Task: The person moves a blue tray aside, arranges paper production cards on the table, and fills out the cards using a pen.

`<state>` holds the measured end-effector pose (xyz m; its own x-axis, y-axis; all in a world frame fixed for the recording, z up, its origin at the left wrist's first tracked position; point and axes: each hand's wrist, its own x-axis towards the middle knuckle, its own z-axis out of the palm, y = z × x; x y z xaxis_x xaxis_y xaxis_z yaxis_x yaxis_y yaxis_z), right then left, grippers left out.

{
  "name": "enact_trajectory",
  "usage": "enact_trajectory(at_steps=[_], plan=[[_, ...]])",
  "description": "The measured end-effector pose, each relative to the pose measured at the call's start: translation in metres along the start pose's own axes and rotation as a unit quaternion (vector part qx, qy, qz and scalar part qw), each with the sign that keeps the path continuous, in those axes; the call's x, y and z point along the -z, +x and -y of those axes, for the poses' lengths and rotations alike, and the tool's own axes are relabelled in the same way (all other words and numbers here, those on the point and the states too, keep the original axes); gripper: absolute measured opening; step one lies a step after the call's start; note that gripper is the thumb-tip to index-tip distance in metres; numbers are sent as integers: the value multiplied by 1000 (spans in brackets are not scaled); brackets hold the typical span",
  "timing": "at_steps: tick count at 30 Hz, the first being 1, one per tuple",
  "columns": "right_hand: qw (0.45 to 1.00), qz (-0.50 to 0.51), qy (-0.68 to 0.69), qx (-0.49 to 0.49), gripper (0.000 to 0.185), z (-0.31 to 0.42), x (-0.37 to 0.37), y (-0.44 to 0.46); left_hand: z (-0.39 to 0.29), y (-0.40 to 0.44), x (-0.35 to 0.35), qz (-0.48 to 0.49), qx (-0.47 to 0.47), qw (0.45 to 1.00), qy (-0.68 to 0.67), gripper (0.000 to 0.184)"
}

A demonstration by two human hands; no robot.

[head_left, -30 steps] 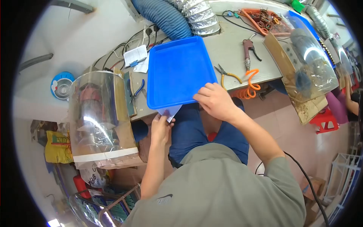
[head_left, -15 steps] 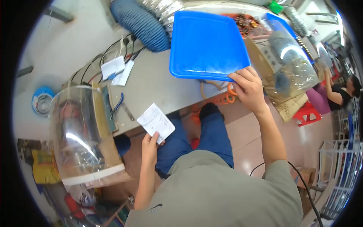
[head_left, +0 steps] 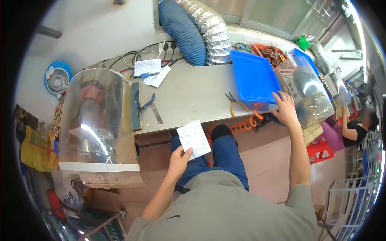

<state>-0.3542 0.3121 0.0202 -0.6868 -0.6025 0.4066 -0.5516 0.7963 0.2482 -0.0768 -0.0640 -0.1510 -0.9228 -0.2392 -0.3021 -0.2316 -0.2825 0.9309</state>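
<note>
Your left hand [head_left: 178, 162] pinches white paper [head_left: 194, 137]; your splayed right hand [head_left: 287, 110], pressing, could tip the blue plastic tray [head_left: 256, 79] off the worktop's [head_left: 193, 92] front edge.

looks forward and down from the wearer's head, wide-angled, near the workbench [head_left: 201, 90] and higher than its top.

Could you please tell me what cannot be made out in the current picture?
All in the head view:
Writing on the paper sheet in the left hand: too small to read.
Left fingertips behind that sheet: hidden by the paper.
Upper end of the orange coiled hose: hidden by the blue tray.
Details inside the clear cover: obscured by glare.
White rack: cut off by the dark picture edge.
</note>
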Motion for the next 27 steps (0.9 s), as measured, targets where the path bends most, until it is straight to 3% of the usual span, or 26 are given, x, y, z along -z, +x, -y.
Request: enact_trajectory(at_steps=[1,6,10,14,17,23,27], plan=[[1000,-18,-12,-4,41,19,14,6,5,-2,1,-1,-6,1000,2,25],[983,25,179,37,43,125,55,62,4,-26,12,21,-43,997,59,26],[960,32,254,117,41,209,26,113,-5,-52,20,56,-31,998,15,30],[939,28,289,182,46,270,-21,171,-7,-72,33,32,0,997,65,31],[927,39,321,189,53,316,-45,209,-14,-81,45,1,-27,993,115,29],[949,-22,229,216,55,354,-111,250,-6,-79,54,-85,-10,992,94,28],[935,-26,248,253,35,360,-125,258,-9,-77,52,-98,26,979,178,27]])
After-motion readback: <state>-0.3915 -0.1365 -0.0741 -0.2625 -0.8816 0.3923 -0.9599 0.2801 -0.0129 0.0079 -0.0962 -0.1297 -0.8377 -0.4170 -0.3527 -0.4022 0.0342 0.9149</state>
